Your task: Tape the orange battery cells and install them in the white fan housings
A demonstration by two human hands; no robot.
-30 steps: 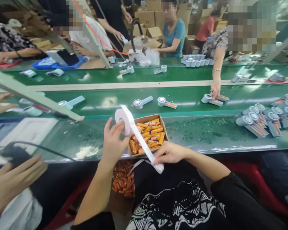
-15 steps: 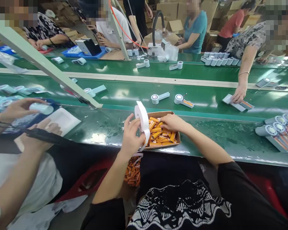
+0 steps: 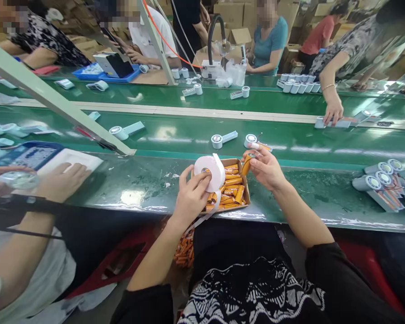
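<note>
My left hand (image 3: 193, 191) is closed on a roll of white tape (image 3: 213, 172), with fingers at its core and a loose strip hanging down toward my lap. Between the thumb and fingers of my right hand (image 3: 266, 167) is an orange battery (image 3: 246, 164), held just above the right rim of a cardboard box. That box (image 3: 248, 198) sits at the bench edge in front of me, filled with orange batteries (image 3: 234, 182). The tape roll and my left hand cover its left part. Just beyond my right hand lies a small light-blue fan (image 3: 250, 140) with an orange battery in its handle.
Another fan (image 3: 217, 141) lies on the green conveyor (image 3: 175, 130). Several fans (image 3: 373, 182) are grouped at right. A slanted metal post (image 3: 64, 105) crosses the left side. A co-worker's hand (image 3: 65, 180) rests on a white pad at left; another's hand (image 3: 334, 110) touches a fan across the belt.
My right hand has come up out of the box with an orange battery. My left hand has turned the tape roll to face me. The co-worker's hand across the belt has moved a fan farther back.
</note>
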